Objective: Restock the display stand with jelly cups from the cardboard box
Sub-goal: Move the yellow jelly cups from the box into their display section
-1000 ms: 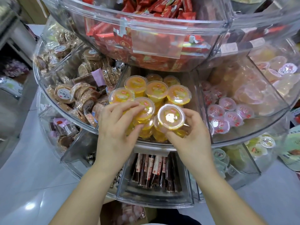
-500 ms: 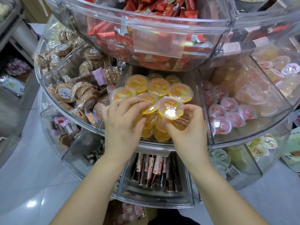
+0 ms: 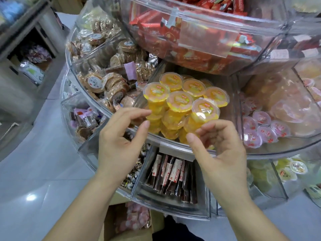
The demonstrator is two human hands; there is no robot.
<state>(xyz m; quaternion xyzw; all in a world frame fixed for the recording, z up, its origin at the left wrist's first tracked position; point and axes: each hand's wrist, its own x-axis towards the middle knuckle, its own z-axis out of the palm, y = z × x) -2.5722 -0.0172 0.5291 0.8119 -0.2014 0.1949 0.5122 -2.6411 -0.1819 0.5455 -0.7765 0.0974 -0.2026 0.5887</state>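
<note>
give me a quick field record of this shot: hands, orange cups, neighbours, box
left hand: open, fingers spread, in front of the orange cups, holding nothing
right hand: open, fingers curled, just below the front cup, holding nothing
orange jelly cups: stacked in columns in the middle clear bin
left neighbour: wrapped round biscuits
right neighbour: pink jelly cups
tier above: red wrapped snacks
cardboard box: on the floor below, pink packets inside

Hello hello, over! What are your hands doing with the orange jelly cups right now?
Left hand open, empty. Right hand open, just below the front stack. Orange jelly cups stacked in the middle bin. Nothing in the way.
</note>
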